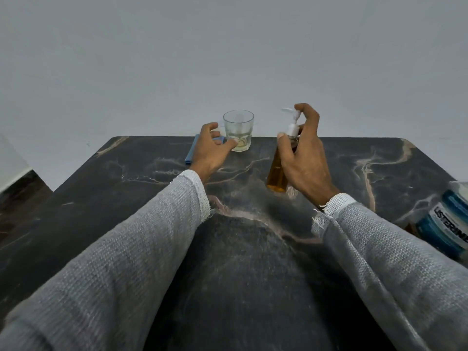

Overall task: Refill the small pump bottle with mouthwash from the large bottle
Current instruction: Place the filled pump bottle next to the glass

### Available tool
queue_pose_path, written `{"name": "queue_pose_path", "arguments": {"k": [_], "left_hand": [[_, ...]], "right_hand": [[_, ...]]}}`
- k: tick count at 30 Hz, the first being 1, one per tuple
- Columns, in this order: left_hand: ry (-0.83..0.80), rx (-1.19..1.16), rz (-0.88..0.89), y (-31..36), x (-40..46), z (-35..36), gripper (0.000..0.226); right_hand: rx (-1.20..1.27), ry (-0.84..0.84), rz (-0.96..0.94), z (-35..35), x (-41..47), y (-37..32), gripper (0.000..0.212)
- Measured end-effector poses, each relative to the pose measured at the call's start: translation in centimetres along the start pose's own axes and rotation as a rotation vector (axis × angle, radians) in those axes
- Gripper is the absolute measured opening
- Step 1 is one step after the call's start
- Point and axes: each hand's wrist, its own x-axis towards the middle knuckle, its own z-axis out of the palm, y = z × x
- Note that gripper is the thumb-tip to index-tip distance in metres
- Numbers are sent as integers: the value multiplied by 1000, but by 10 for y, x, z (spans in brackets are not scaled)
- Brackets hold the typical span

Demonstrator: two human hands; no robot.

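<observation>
Careful: right hand (302, 158) grips the pump bottle (279, 165), forefinger on its head; left hand (211, 148), fingers loose, by the glass (238, 130) could knock it.

Head view looks forward and down over the table (106, 224).

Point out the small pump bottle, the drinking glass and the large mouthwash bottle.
small pump bottle (276, 171): head view, on its amber lower body.
drinking glass (238, 127): head view, on its clear side wall.
large mouthwash bottle (447, 224): head view, on its blue label.
</observation>
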Motion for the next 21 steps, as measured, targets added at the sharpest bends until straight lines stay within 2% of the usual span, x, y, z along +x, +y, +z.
{"name": "queue_pose_path", "arguments": {"k": [9,14,18,21], "left_hand": [[-84,-11,-71,-28,74,38,112],[-72,-25,-20,-36,85,55,106],[-26,6,2,-37,86,56,89],[-28,13,21,-34,76,50,88]], "right_hand": [[3,8,-11,37,29,42,51],[-6,1,-26,46,27,53,50],[-53,-7,-15,44,24,50,51],[-34,-15,-13,40,21,43,50]]}}
